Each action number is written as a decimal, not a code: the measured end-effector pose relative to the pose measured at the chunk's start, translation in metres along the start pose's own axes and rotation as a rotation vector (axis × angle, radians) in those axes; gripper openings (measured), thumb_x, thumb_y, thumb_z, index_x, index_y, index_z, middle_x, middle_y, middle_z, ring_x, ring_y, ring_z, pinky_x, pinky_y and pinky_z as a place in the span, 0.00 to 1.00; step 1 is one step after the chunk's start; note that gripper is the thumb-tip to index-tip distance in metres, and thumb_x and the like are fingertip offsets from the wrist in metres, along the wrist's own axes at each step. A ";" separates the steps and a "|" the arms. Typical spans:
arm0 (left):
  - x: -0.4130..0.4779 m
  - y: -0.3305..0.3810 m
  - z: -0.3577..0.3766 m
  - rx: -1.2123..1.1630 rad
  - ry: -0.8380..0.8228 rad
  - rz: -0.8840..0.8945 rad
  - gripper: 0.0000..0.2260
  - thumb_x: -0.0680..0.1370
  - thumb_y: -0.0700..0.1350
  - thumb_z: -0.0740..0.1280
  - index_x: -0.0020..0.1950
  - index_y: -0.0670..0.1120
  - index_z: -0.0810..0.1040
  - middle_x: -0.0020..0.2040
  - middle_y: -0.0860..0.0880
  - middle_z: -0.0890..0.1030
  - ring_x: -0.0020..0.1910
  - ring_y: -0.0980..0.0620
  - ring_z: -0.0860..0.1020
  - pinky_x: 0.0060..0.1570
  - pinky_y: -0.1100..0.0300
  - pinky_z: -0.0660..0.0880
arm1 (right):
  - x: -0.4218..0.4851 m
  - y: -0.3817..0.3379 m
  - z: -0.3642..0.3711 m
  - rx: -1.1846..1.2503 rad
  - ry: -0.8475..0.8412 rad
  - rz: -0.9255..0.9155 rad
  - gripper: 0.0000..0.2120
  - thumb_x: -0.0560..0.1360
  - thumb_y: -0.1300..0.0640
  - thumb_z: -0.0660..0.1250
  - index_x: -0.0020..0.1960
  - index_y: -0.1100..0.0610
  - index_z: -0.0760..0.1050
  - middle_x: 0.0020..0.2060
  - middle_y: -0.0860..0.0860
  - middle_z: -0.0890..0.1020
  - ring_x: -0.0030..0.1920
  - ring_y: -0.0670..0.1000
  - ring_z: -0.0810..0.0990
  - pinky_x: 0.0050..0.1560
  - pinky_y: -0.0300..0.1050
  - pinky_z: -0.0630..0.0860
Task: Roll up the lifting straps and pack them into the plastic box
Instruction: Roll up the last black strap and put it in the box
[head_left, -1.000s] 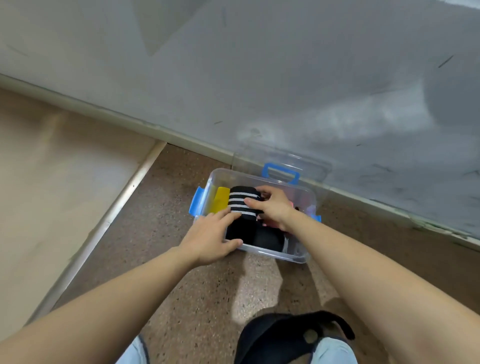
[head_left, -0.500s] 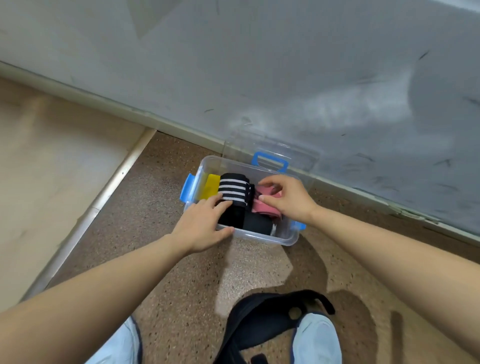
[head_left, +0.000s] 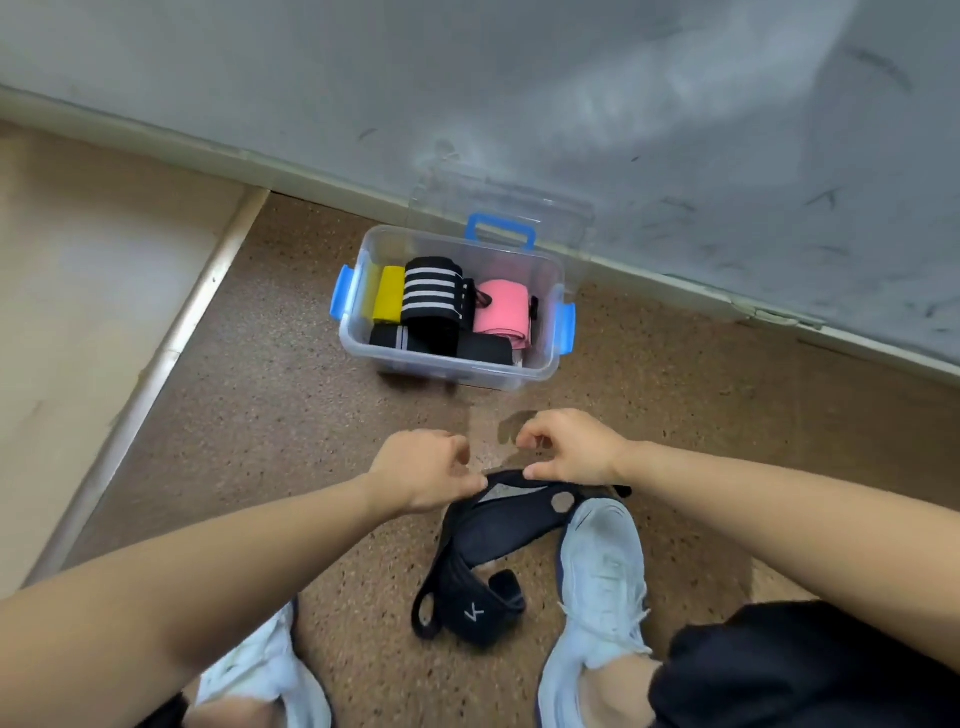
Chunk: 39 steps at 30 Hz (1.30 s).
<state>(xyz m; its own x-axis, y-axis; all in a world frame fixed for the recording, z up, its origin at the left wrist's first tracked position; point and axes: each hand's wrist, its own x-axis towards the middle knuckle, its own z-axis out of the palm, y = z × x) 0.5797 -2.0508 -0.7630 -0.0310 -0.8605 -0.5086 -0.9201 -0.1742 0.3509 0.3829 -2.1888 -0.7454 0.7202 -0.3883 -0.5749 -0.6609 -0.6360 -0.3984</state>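
Speckled floor (head_left: 291, 415) | step: black lifting strap (head_left: 483, 540) pinched at its edge by left hand (head_left: 426, 473) and right hand (head_left: 566, 449) | next: tight roll judged needed to fit plastic box (head_left: 457, 371).

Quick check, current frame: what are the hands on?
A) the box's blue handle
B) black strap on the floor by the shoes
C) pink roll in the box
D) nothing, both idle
B: the left hand and right hand both pinch the upper edge of the unrolled black strap on the floor, well short of the plastic box.
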 end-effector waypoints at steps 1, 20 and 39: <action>-0.002 0.002 0.010 -0.002 -0.066 -0.021 0.24 0.75 0.69 0.64 0.60 0.53 0.78 0.58 0.51 0.82 0.59 0.45 0.80 0.54 0.52 0.75 | 0.001 0.004 0.007 -0.076 -0.041 -0.004 0.19 0.73 0.46 0.75 0.62 0.50 0.79 0.54 0.48 0.81 0.56 0.51 0.78 0.57 0.50 0.76; -0.005 -0.103 -0.003 -0.267 -0.028 -0.334 0.13 0.77 0.49 0.74 0.61 0.51 0.80 0.51 0.50 0.84 0.52 0.47 0.82 0.48 0.57 0.73 | 0.015 0.062 0.009 0.080 0.083 0.254 0.03 0.77 0.56 0.73 0.47 0.51 0.79 0.46 0.50 0.84 0.49 0.53 0.81 0.52 0.47 0.76; -0.010 0.006 0.034 -0.102 -0.168 0.048 0.18 0.80 0.58 0.66 0.68 0.54 0.73 0.64 0.51 0.78 0.61 0.48 0.78 0.60 0.50 0.77 | 0.020 0.052 -0.006 0.351 0.075 0.209 0.10 0.78 0.64 0.70 0.49 0.49 0.83 0.39 0.53 0.87 0.34 0.42 0.81 0.42 0.33 0.74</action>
<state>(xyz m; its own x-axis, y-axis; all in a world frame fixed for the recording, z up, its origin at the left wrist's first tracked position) 0.5611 -2.0266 -0.7824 -0.1467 -0.7785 -0.6103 -0.8720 -0.1896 0.4514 0.3641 -2.2337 -0.7730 0.5675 -0.5409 -0.6208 -0.8171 -0.2772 -0.5054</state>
